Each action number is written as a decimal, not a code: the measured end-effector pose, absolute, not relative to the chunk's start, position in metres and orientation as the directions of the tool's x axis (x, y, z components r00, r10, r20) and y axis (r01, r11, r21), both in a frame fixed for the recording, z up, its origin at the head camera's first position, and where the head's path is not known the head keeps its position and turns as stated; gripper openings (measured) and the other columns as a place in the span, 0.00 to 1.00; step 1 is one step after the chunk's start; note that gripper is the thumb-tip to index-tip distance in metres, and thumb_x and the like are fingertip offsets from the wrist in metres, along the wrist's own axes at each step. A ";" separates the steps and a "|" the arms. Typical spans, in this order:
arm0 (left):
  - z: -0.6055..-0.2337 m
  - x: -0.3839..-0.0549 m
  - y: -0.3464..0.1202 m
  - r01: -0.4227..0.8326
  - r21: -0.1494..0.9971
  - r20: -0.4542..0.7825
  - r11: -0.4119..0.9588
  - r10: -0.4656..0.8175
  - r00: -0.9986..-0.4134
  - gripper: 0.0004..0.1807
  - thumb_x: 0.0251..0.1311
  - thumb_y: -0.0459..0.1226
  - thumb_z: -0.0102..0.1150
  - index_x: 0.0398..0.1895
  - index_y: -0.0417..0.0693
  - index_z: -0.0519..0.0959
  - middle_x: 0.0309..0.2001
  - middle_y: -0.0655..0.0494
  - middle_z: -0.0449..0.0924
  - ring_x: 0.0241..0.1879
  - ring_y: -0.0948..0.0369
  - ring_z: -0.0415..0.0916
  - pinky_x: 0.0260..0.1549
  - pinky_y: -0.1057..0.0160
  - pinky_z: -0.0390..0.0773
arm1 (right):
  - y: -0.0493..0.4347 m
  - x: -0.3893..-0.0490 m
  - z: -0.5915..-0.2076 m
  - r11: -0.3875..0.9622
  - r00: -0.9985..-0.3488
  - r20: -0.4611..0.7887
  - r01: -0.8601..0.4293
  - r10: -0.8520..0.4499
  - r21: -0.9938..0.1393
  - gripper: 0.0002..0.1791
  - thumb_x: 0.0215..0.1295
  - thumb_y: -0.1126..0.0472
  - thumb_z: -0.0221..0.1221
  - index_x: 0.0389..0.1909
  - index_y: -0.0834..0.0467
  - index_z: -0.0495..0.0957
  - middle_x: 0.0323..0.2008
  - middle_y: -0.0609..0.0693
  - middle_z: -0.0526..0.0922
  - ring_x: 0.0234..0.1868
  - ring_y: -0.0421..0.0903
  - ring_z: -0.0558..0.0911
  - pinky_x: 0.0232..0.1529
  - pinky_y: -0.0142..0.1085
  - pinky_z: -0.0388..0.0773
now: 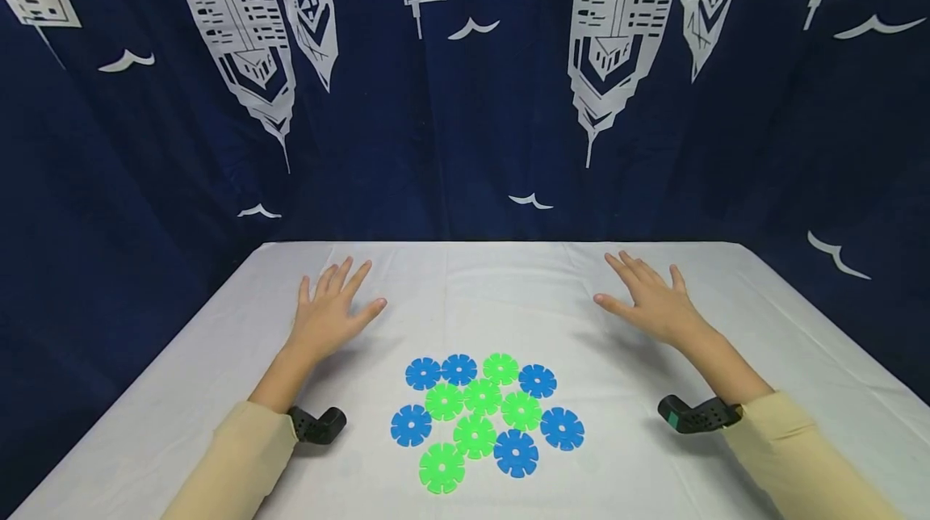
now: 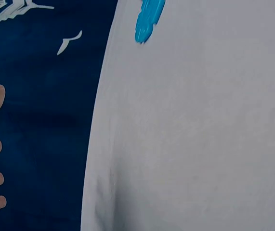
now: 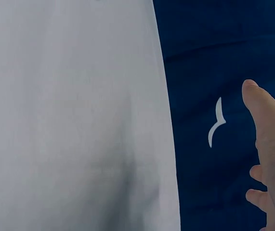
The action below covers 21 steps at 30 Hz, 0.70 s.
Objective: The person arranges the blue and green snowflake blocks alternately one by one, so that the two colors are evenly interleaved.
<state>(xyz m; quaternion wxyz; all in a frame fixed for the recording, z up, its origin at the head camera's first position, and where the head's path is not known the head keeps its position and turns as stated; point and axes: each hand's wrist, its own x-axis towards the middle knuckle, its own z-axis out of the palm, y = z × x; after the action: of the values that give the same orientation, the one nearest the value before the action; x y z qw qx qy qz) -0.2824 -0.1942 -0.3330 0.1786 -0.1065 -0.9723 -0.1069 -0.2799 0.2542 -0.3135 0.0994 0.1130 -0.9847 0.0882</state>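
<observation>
Several flat notched plastic discs lie on the white cloth near the middle front of the head view, some blue, some green. A blue disc [image 1: 423, 373] is the one closest to my left hand [image 1: 328, 318], which is held above the cloth with its fingers spread and nothing in it. On the other side, my right hand [image 1: 654, 306] also hovers with spread fingers, holding nothing; another blue disc [image 1: 538, 381] is nearest to it. Among the green discs, one [image 1: 441, 468] lies closest to the front. In the left wrist view, part of a blue disc [image 2: 149, 20] shows at the top.
The discs lie on a table with a white cloth [image 1: 494, 294]. Behind it hangs a dark blue curtain [image 1: 436, 140] printed with white buildings and birds. Black camera bands sit on the left wrist [image 1: 317, 425] and the right wrist [image 1: 699, 414].
</observation>
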 end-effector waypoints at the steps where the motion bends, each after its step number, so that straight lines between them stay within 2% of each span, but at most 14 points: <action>1: -0.333 -0.281 -0.192 0.249 0.175 0.376 0.952 0.169 -0.911 0.41 0.56 0.64 0.42 0.69 0.58 0.53 0.70 0.46 0.49 0.68 0.44 0.47 0.60 0.34 0.37 | 0.252 -0.279 -0.314 0.957 -0.953 0.217 -0.246 -0.210 -0.151 0.45 0.60 0.33 0.44 0.70 0.56 0.47 0.68 0.65 0.50 0.67 0.66 0.53 0.59 0.67 0.30; 7: -0.333 -0.274 -0.178 0.266 0.214 0.391 0.940 0.167 -0.905 0.39 0.56 0.61 0.45 0.69 0.58 0.54 0.70 0.46 0.52 0.67 0.45 0.51 0.60 0.33 0.41 | 0.234 -0.277 -0.315 0.943 -0.940 0.234 -0.289 -0.247 -0.164 0.44 0.60 0.34 0.46 0.70 0.55 0.48 0.69 0.63 0.51 0.67 0.64 0.55 0.60 0.66 0.32; 15: -0.339 -0.258 -0.158 0.300 0.204 0.392 0.932 0.203 -0.897 0.37 0.55 0.61 0.46 0.67 0.58 0.59 0.68 0.48 0.56 0.66 0.48 0.56 0.60 0.36 0.49 | 0.206 -0.270 -0.317 0.883 -0.918 0.252 -0.374 -0.307 -0.285 0.41 0.61 0.36 0.46 0.70 0.53 0.50 0.69 0.58 0.54 0.69 0.58 0.55 0.63 0.63 0.37; 21: -0.348 -0.251 -0.146 0.347 0.225 0.391 0.910 0.242 -0.888 0.33 0.55 0.60 0.48 0.62 0.57 0.66 0.66 0.50 0.61 0.63 0.50 0.61 0.57 0.41 0.57 | 0.183 -0.261 -0.319 0.831 -0.896 0.272 -0.432 -0.351 -0.351 0.37 0.61 0.40 0.49 0.68 0.52 0.54 0.67 0.56 0.59 0.68 0.56 0.58 0.64 0.61 0.40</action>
<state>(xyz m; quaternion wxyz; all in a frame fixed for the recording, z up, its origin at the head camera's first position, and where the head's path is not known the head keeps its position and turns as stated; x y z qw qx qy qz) -0.2508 -0.1464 -0.3475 0.1800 -0.1534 -0.9606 -0.1460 -0.2608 0.1826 -0.3186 0.0982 0.2055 -0.9517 0.2057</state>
